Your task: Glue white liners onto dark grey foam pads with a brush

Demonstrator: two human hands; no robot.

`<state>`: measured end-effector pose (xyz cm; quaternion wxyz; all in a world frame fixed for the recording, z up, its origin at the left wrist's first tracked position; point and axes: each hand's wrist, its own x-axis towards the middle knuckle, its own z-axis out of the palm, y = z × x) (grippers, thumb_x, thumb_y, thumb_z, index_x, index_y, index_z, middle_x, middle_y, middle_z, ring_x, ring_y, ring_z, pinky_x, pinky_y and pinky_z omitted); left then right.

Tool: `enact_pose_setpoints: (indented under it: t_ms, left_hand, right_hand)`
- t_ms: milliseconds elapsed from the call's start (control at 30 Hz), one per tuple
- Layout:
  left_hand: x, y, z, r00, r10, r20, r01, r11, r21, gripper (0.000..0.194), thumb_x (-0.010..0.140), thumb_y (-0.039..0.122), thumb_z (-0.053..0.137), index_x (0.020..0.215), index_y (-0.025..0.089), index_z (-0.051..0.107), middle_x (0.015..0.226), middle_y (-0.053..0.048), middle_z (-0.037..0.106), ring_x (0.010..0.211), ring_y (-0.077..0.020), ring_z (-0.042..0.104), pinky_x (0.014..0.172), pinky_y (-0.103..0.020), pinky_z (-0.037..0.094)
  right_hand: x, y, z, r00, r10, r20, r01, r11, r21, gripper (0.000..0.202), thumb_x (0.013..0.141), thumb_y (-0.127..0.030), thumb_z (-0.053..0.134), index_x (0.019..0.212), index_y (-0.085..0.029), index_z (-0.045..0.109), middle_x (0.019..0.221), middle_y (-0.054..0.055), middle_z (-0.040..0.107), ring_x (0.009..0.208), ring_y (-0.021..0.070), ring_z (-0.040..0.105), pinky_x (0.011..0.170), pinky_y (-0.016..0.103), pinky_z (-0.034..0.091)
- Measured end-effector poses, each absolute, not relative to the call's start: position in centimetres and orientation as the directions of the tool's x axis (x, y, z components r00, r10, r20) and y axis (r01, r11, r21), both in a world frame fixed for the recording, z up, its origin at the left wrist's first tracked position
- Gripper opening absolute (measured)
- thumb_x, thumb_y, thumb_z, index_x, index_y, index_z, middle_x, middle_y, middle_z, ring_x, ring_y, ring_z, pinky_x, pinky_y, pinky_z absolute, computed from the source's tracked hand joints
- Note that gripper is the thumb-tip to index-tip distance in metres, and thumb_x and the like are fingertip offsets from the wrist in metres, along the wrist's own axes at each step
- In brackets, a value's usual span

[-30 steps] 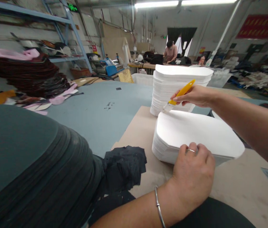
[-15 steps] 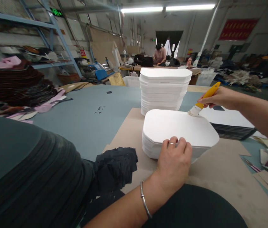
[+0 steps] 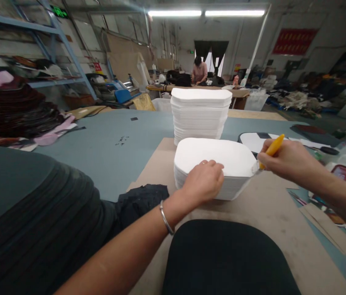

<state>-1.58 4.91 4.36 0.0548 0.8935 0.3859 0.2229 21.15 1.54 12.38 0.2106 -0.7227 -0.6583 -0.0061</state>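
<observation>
White stack of rounded, paper-like sheets (image 3: 212,155), ahead at one o'clock, seems to need light strokes along its three-o'clock edge, left hand (image 3: 203,180) resting unclenched on it, right hand (image 3: 288,157) grasping yellow-handled brush (image 3: 273,147).

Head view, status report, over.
Right hand grips yellow brush at right end of near white stack. Left hand on stack's near side. Taller white stack behind.

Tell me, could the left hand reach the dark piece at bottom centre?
Probably yes: nothing visible lies on the dark piece, though the left hand would first have to leave the white stack.
</observation>
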Motion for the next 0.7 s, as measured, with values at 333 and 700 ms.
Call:
enact_pose_setpoints:
  t_ms: [333,700]
  left_hand:
    - [-6.3,14.8,9.2,0.524,0.851,-0.019,0.542,-0.316,0.779,0.069,0.103,0.057,0.017,0.113,0.011,0.067,0.096,-0.016,0.077,0.094,-0.0268,0.071,0.082,-0.036,0.056]
    - [-4.2,12.7,8.1,0.593,0.791,0.149,0.765,-0.612,0.201,0.060,0.104,0.057,0.026,0.121,0.025,0.074,0.129,-0.007,0.070,0.114,-0.0274,0.063,0.096,-0.034,0.044]
  right_hand:
    - [10.6,4.3,11.3,-0.407,0.885,0.225,0.526,0.429,-0.734,0.034,0.081,-0.047,0.075,0.099,-0.019,0.072,0.080,0.005,0.070,0.070,0.0175,0.063,0.063,0.029,0.051]
    - [30.2,3.3,10.6,-0.193,0.976,-0.104,0.601,0.034,-0.798,0.041,0.079,-0.056,0.081,0.095,-0.018,0.076,0.089,0.010,0.073,0.076,0.0187,0.065,0.066,0.029,0.053]
